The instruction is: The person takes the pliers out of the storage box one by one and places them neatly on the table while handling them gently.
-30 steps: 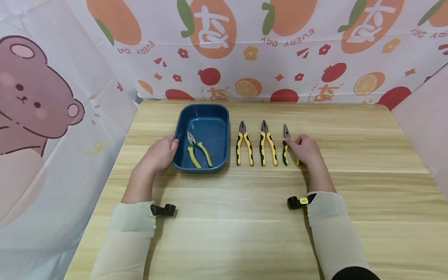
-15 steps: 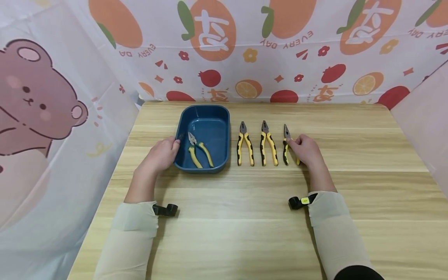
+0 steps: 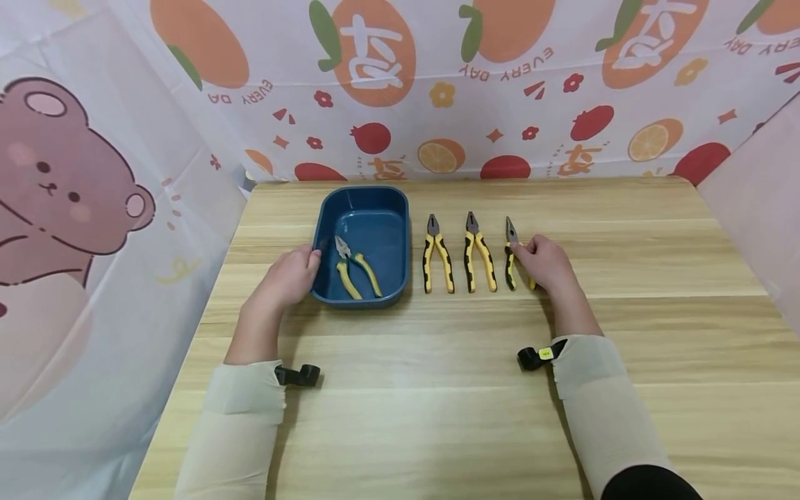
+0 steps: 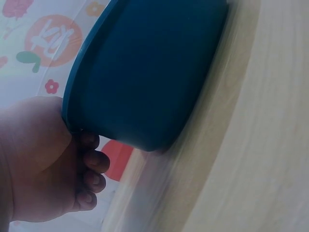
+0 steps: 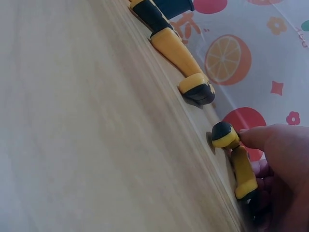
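My left hand (image 3: pixel 290 278) grips the left rim of a blue rectangular tray (image 3: pixel 362 304), its thumb over the edge; in the left wrist view its other fingers curl outside the wall. Inside the tray lies a pair of combination pliers (image 3: pixel 368 273) with pale yellow handles, spread apart. On the right, my right hand (image 3: pixel 548 264) holds needle-nose pliers (image 3: pixel 511 230) by the yellow-and-black handles, nose pointing away from me. The hand covers part of them. The right wrist view shows the handle ends (image 5: pixel 244 170) close to the tabletop, under thumb and fingers.
Between tray and right hand lie two combination pliers, one nearer the tray (image 3: pixel 446 264) and one nearer that hand (image 3: pixel 486 264), handles towards me. All rest on a wooden table (image 3: pixel 400 389). A printed cloth (image 3: pixel 475 118) hangs behind its far edge.
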A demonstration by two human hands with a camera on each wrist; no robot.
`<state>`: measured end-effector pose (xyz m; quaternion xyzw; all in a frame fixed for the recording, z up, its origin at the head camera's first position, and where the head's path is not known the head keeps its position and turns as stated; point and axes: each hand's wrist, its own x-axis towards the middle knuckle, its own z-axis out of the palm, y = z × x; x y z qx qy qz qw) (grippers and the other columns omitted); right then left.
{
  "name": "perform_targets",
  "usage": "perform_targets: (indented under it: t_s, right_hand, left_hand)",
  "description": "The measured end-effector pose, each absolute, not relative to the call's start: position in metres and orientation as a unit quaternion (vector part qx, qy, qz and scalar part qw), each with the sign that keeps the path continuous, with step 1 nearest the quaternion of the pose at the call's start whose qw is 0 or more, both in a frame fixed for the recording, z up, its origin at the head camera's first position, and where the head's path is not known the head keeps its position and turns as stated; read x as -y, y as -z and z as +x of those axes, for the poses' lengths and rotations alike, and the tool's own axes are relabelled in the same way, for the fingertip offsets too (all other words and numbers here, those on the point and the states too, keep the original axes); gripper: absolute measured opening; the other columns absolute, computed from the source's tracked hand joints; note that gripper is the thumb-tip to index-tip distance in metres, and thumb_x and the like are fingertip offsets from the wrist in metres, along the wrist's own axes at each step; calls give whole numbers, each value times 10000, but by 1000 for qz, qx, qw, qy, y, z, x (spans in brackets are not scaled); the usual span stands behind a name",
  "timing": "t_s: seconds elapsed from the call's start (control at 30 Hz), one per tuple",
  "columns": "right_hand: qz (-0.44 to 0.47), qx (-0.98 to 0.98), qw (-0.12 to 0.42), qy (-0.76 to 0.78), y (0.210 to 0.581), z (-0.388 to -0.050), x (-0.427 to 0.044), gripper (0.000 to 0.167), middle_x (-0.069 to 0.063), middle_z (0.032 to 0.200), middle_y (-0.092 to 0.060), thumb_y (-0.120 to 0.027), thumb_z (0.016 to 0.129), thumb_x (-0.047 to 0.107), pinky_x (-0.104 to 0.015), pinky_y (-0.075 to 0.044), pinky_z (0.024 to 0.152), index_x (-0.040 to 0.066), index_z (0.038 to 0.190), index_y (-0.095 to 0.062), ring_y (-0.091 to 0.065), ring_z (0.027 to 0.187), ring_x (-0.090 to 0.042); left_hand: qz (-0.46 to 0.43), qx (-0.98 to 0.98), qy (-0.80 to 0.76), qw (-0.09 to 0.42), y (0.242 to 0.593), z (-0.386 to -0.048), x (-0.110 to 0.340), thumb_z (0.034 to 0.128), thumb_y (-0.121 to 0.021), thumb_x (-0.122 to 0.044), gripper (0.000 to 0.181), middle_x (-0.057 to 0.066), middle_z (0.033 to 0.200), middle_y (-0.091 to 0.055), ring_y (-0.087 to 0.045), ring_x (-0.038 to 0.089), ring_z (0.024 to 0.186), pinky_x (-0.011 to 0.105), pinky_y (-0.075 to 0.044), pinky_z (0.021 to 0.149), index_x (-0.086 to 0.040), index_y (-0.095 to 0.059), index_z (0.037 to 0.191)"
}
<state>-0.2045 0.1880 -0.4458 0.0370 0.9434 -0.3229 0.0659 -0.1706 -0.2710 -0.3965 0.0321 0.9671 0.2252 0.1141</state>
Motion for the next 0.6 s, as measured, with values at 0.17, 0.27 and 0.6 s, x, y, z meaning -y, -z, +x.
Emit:
perform_targets:
  t_s: [0.17, 0.27, 0.6]
  right_hand:
    - [39, -943, 68, 323, 446, -205, -188, 494, -121, 842, -522, -462, 982, 542, -337, -400, 588, 55, 910, -510, -492, 701, -246]
    - [46, -940, 75, 329, 445, -207, -190, 508, -130, 871, -537, -467, 975, 551, -339, -405, 591, 48, 936, -528, -499, 722, -251]
    - [72, -922, 36, 379, 447, -209, -191, 487, -153, 987, -582, -516, 966, 509, -341, -420, 677, 36, 1060, -584, -534, 851, -283]
  left_hand:
    - [26, -967, -227, 117, 397, -171, 271, 1076, -188, -361, 533, 250, 1227, -556, -521, 369, 1104, 571, -399, 1009, 31, -482, 1286]
    - [23, -966, -228, 118, 397, -171, 270, 1075, -191, -364, 534, 247, 1228, -556, -519, 366, 1097, 569, -400, 1011, 28, -481, 1294]
    - [29, -966, -229, 118, 398, -172, 271, 1075, -190, -359, 526, 255, 1255, -547, -514, 383, 1122, 578, -386, 1031, 22, -478, 1296]
